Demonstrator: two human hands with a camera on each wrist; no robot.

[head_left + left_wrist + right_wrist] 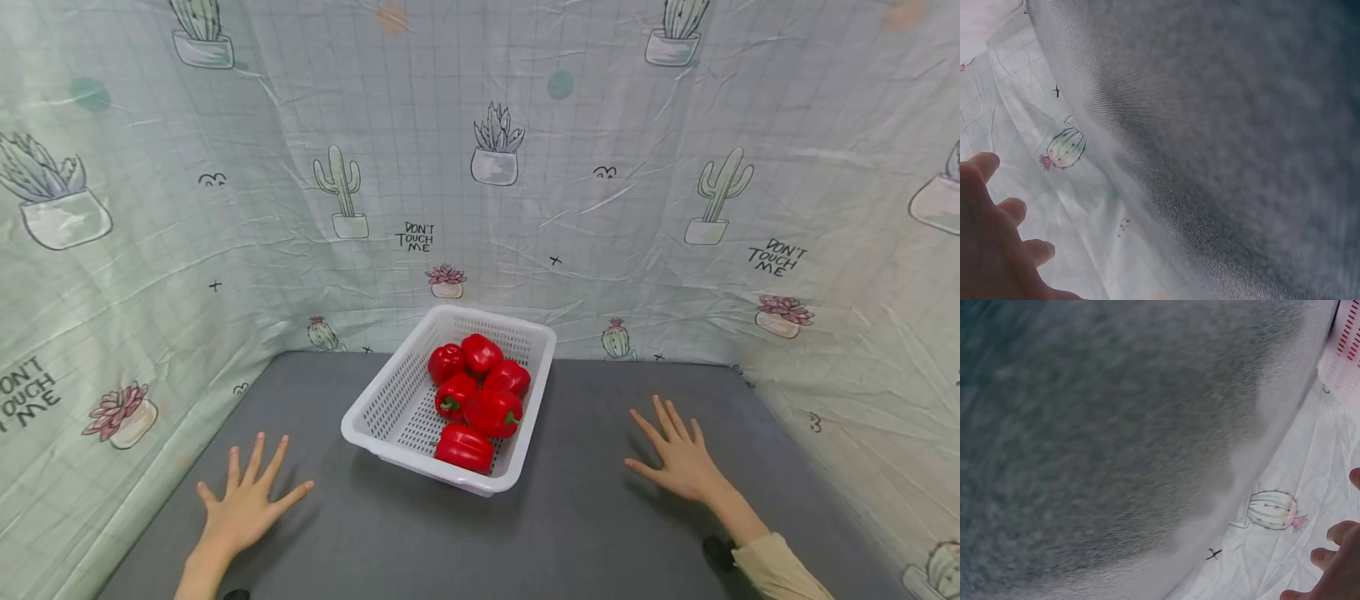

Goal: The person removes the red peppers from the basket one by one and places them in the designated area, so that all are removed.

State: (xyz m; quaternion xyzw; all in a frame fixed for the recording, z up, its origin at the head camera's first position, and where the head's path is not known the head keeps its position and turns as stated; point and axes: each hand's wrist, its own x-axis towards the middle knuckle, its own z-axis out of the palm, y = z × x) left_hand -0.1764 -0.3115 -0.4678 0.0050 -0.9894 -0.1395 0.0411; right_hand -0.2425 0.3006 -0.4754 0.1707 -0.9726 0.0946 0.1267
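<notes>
A white perforated plastic basket (390,367) stands toward the back of the grey table, turned at a slant. Several red bell peppers (493,412) lie in it, mostly toward its right side, some showing green stems. To the left of the basket my left hand (242,510) is spread over the table with its fingers straight and nothing in it. My right hand (684,463) is likewise spread, fingers apart, out to the basket's right. In the right wrist view, a corner of the basket (1347,356) shows at the upper edge, beyond the fingers (1342,532).
The grey table (420,550) runs back to a pale curtain (495,233) printed with cactus pots, which also hangs along both sides. A dark wrist device (718,553) sits below the right wrist, near a beige sleeve (776,567).
</notes>
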